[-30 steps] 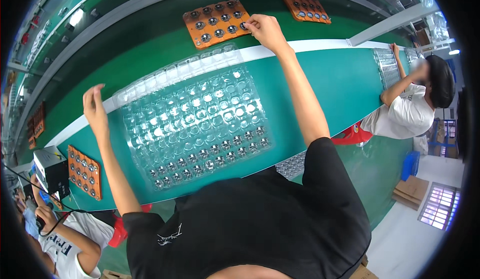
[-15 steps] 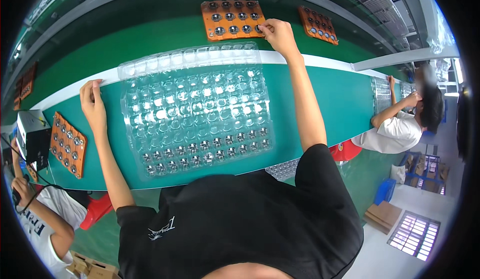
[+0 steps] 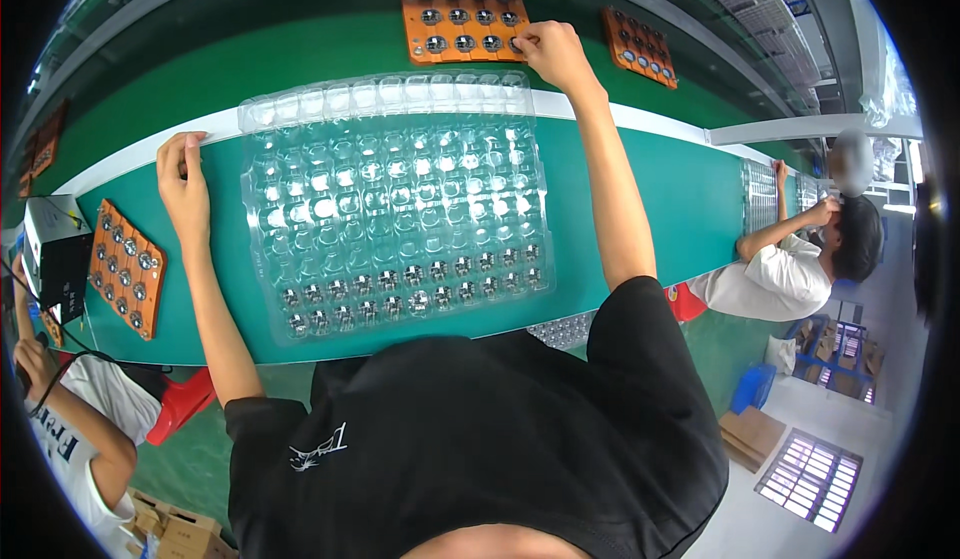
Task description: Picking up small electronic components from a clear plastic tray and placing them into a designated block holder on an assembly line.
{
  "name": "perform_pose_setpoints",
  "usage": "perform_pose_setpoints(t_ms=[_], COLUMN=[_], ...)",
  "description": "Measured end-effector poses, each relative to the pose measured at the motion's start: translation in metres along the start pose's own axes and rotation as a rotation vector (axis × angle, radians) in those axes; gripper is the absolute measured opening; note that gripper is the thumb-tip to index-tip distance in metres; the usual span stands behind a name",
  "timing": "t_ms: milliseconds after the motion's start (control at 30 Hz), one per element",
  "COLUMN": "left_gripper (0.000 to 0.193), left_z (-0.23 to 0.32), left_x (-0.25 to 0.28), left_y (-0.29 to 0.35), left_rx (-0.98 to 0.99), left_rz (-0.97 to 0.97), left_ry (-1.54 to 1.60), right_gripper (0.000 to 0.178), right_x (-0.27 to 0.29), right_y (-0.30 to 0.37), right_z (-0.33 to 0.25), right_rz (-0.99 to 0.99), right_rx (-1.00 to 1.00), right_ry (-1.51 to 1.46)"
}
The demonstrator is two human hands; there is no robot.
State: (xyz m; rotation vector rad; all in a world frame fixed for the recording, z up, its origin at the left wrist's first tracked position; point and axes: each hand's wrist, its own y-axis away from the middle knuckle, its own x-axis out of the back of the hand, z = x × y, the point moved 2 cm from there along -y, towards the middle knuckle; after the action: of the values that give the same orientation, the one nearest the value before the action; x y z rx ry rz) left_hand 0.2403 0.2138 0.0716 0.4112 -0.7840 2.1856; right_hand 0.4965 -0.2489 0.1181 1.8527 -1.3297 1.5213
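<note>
My right hand reaches to the far side, thumb and fingers pinched at the near right corner of an orange plate with rows of round silver-and-black parts. Its fingertips are on the small round part in that corner and partly cover it. Before me lies a clear plastic blister tray with many round pockets; small round parts sit in its two nearest rows. My left hand rests left of this tray at the white rail, fingers loosely bent and apart, with nothing seen in them.
Another orange plate lies at the far right, and one with round parts stands at the left by a black-and-white box with cables. Co-workers sit at the right and left. A white rail crosses the green bench.
The whole scene sits slightly higher in the picture. My right hand stays at the same corner of the orange plate, and my left hand stays at the rail.
</note>
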Motion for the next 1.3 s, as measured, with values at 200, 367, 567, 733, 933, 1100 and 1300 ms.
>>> perform_pose_setpoints(t_ms=[200,367,567,733,933,1100,1300], left_gripper=[0.028,0.013,0.009,0.015,0.026,0.019,0.008], left_z=[0.022,0.090,0.143,0.188,0.216,0.224,0.230], left_x=[0.003,0.006,-0.008,-0.019,-0.054,-0.067,-0.069], left_y=[0.001,0.020,0.065,0.104,0.139,0.151,0.144], left_rx=[-0.102,-0.200,-0.193,-0.362,-0.481,-0.554,-0.599], left_rz=[0.107,0.030,-0.509,-0.746,-0.949,-0.961,-0.963], left_ry=[-0.052,0.019,0.112,0.121,-0.001,-0.116,-0.142], right_gripper=[0.015,0.019,0.013,0.011,0.018,0.018,0.009], right_x=[-0.003,0.033,0.052,0.041,0.047,0.039,0.042], right_y=[-0.008,0.005,0.104,0.175,0.196,0.209,0.206], right_z=[-0.007,-0.045,-0.107,-0.163,-0.167,-0.164,-0.160], right_rz=[-0.032,0.058,-0.155,-0.482,-0.583,-0.520,-0.482], right_rx=[0.033,-0.022,0.117,0.097,0.047,0.083,0.018], right_ry=[0.123,-0.006,-0.375,-0.498,-0.372,-0.259,-0.392])
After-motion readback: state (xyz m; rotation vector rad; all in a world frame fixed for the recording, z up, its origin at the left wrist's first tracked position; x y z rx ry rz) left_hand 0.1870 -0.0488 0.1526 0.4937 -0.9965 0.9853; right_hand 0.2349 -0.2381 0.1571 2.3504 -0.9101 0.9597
